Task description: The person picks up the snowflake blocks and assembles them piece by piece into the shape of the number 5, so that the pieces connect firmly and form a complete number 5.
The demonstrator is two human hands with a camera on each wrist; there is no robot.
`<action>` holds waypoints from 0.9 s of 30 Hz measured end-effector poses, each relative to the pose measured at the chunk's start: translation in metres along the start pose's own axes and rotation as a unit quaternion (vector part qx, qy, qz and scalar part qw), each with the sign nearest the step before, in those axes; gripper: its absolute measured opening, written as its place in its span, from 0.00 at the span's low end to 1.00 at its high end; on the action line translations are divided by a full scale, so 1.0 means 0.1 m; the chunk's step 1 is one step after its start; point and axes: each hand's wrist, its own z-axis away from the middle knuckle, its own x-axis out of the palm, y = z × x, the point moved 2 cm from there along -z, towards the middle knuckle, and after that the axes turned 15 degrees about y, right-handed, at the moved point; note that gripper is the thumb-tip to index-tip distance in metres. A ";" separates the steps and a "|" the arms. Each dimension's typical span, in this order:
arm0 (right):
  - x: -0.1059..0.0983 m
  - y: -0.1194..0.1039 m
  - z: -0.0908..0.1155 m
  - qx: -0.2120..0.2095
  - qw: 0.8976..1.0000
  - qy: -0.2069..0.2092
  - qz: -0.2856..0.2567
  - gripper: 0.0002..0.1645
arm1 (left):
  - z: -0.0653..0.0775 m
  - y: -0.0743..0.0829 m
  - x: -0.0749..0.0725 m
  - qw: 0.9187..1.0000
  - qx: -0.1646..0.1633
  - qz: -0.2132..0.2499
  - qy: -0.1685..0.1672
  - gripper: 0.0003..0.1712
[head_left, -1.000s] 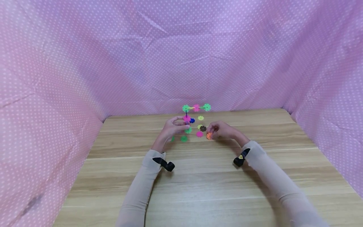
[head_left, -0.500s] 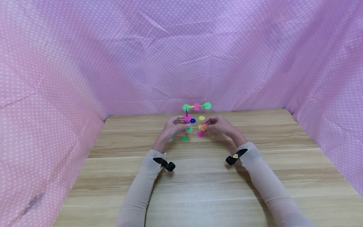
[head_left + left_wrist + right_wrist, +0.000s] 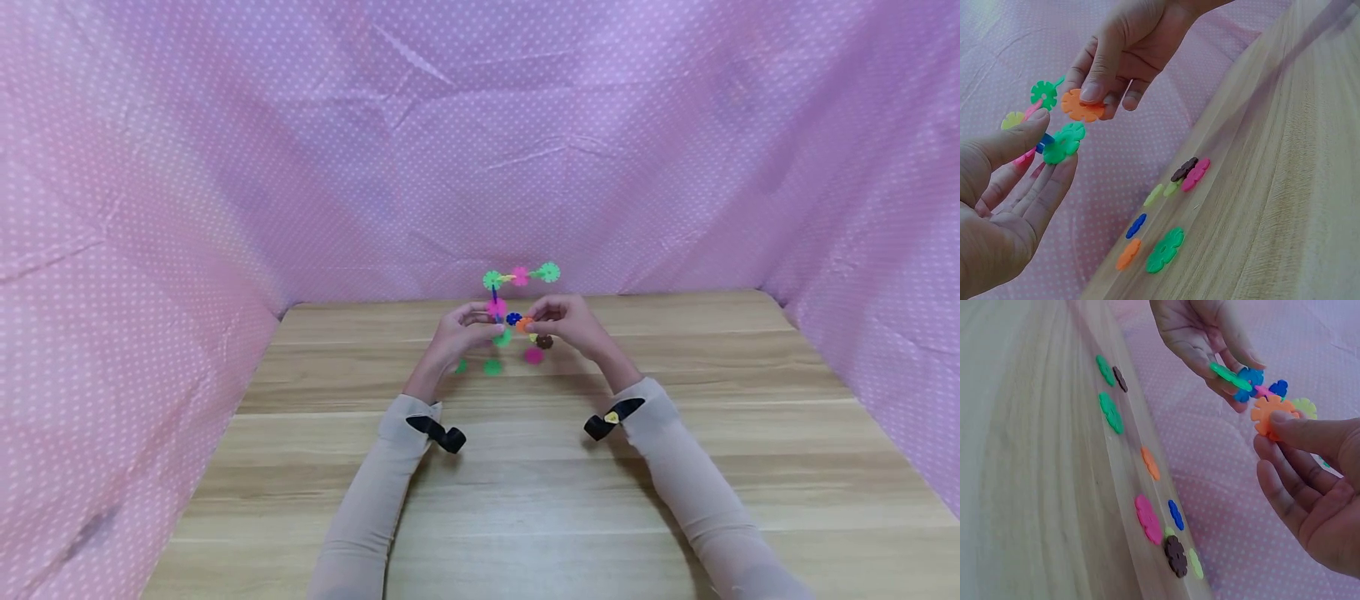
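Above the far part of the table, my left hand (image 3: 459,337) grips a bent chain of joined plastic snowflake discs between thumb and fingers. A green disc (image 3: 1065,145) forms the chain's near end, beside a blue one (image 3: 1249,384). Pink, yellow and further green discs (image 3: 550,272) run up and to the right. My right hand (image 3: 573,323) pinches an orange snowflake disc (image 3: 1267,417) between thumb and fingers. That disc is close to the chain's green end; in the left wrist view a narrow gap separates them. The left fingers partly hide the chain's middle.
On the wooden table (image 3: 525,483) lie several loose discs: green (image 3: 1165,250), orange (image 3: 1127,254), blue (image 3: 1175,514), pink (image 3: 1148,519) and brown (image 3: 1176,556), with pale yellow ones beside them. A pink polka-dot cloth (image 3: 480,167) hangs behind and at both sides.
My right hand has lifted the orange disc from near the table and carried it left and up toward the chain. The left hand stays nearly in place; the chain has risen slightly.
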 end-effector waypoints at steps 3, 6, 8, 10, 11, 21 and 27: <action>0.02 -0.01 0.01 -0.009 1.000 0.006 -0.002 0.11 | 0.00 0.00 0.00 1.000 0.004 -0.006 -0.004 0.24; 0.03 -0.01 0.02 -0.014 1.000 0.004 -0.004 0.10 | 0.00 0.00 0.01 1.000 0.005 -0.006 -0.002 0.24; 0.04 -0.01 0.02 -0.016 1.000 0.000 -0.004 0.10 | 0.00 0.00 0.01 1.000 0.004 -0.002 0.002 0.24; 0.05 0.00 0.01 -0.016 1.000 -0.003 -0.005 0.10 | 0.00 0.00 0.01 1.000 0.004 0.002 0.003 0.24; 0.06 -0.01 0.01 -0.016 1.000 -0.005 -0.005 0.10 | 0.00 0.00 0.01 1.000 0.004 0.004 0.004 0.24; 0.07 -0.02 0.03 -0.033 0.999 -0.003 -0.011 0.09 | 0.00 0.01 0.02 0.999 0.009 0.041 0.010 0.19; 0.08 -0.01 0.02 -0.030 1.000 0.005 0.000 0.08 | 0.00 0.00 0.03 0.998 0.015 0.050 0.018 0.18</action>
